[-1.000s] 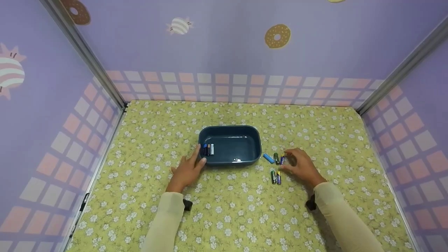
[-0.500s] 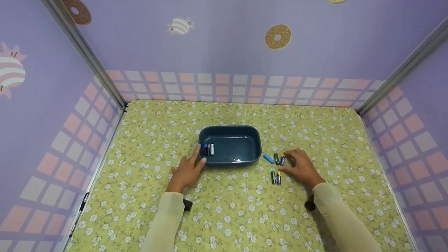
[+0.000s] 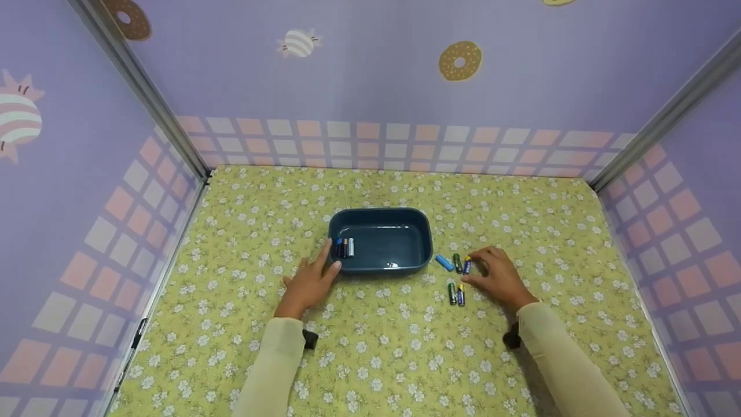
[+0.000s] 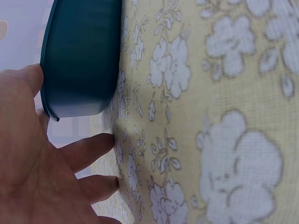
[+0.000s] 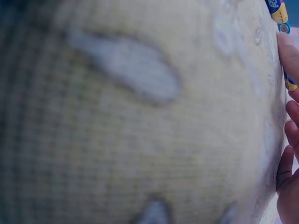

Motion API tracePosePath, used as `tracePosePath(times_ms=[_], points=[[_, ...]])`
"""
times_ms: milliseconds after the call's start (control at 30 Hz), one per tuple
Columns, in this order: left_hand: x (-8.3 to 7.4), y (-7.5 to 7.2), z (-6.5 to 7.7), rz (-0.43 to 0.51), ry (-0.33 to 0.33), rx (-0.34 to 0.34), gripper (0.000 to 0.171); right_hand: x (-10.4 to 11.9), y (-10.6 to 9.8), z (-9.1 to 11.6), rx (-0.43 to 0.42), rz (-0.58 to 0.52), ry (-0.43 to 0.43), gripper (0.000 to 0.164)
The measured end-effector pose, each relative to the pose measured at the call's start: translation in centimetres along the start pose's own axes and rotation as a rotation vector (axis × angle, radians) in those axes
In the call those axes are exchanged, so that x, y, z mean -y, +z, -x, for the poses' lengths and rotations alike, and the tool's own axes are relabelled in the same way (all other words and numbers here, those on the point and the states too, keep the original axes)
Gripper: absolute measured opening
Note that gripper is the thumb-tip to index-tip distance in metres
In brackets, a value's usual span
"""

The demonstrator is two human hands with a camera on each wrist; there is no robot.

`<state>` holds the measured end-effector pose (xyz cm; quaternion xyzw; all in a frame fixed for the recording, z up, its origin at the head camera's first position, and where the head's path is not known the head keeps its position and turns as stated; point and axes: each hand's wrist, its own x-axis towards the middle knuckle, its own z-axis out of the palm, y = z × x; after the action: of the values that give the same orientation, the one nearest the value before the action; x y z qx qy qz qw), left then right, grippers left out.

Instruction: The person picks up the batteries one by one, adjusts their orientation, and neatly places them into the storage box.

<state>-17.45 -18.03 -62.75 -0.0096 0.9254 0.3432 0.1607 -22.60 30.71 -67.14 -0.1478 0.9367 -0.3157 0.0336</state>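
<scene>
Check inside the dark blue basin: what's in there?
Three batteries sit side by side at the left end of the basin, near the left hand. Their undersides and the floor beneath them are covered.

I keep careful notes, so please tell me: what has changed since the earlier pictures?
The right hand has shifted very slightly leftward, its fingers nearer the farther blue-and-yellow battery; whether they grip it, I cannot tell. The left hand, box and other batteries stayed as they were.

Free cloth (image 3: 376, 188) behind tub (image 3: 393, 243), batteries (image 3: 457, 262) in the way at right.
</scene>
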Motion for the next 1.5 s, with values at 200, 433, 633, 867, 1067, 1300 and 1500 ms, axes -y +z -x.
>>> tracePosePath(times_ms=[200,433,633,867,1067,1300,1500], points=[[0.1,0.0,0.0,0.016,0.006,0.0,0.066,0.1,0.0,0.0,-0.005,-0.014,0.002,0.061],[0.0,-0.1,0.1,0.026,0.002,0.001,0.067,0.3,-0.1,0.1,-0.007,-0.019,0.023,0.057],[-0.1,-0.1,0.1,0.018,0.01,-0.001,0.069,0.6,-0.4,0.3,0.021,-0.053,0.034,0.057],[0.0,-0.1,0.0,-0.001,0.014,-0.007,0.069,0.8,-0.7,0.2,0.045,-0.09,0.051,0.06],[0.0,-0.1,0.0,0.009,0.005,-0.007,0.069,1.7,-1.0,-0.1,0.026,-0.106,0.009,0.059],[0.0,0.0,0.0,0.008,0.008,-0.014,0.069,2.9,-1.4,-0.6,0.022,-0.129,-0.003,0.059],[0.1,0.1,0.0,0.02,0.007,-0.01,0.068,3.9,-1.5,-1.0,-0.011,-0.122,-0.037,0.057]])
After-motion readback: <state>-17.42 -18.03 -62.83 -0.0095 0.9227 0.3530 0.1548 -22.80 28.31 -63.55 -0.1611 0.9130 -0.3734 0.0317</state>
